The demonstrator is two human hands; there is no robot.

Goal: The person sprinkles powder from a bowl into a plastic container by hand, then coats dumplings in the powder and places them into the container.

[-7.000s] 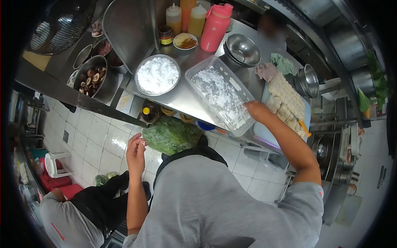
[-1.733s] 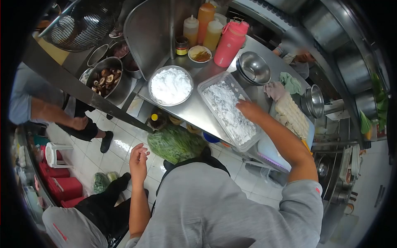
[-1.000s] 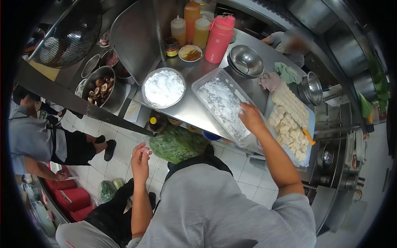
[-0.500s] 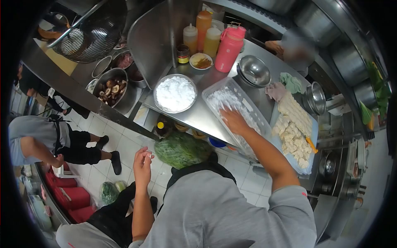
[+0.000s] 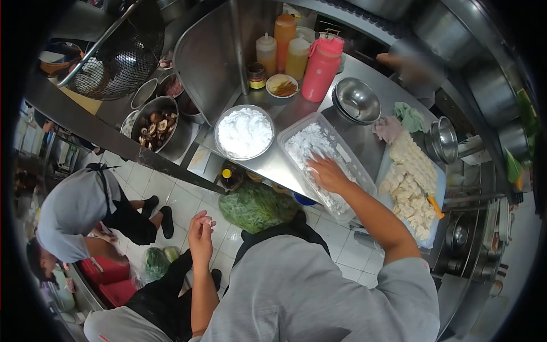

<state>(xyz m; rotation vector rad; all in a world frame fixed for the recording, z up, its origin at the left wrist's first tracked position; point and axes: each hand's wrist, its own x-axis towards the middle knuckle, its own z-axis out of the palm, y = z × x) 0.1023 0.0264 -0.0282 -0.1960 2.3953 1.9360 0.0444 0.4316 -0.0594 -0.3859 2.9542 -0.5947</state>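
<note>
My right hand point(image 5: 331, 174) reaches into a clear plastic container point(image 5: 367, 181) and rests its spread fingers in white powder point(image 5: 307, 140). The fingertips are partly sunk in the powder, so anything under them is hidden. My left hand point(image 5: 200, 232) hangs in the air in front of the counter, fingers loosely bent, some powder on the tips and nothing held. Left of the container stands a metal bowl point(image 5: 244, 155) heaped with more white powder. To its right, pale cut pieces point(image 5: 405, 196), perhaps raw meat, lie on a blue-lined board point(image 5: 428, 235) with an orange-handled knife point(image 5: 436, 206).
Behind the container are a pink bottle point(image 5: 322, 69), squeeze bottles point(image 5: 296, 57), a small dish point(image 5: 282, 96) and nested metal bowls point(image 5: 358, 98). A pot of mushrooms point(image 5: 157, 128) stands left. A bag of greens point(image 5: 256, 205) sits below the counter. One co-worker point(image 5: 77, 211) bends at left.
My right hand stays in the powder with only a slight shift. My left hand remains raised. The co-worker at left has bent down toward the red boxes. The view has moved a little.
</note>
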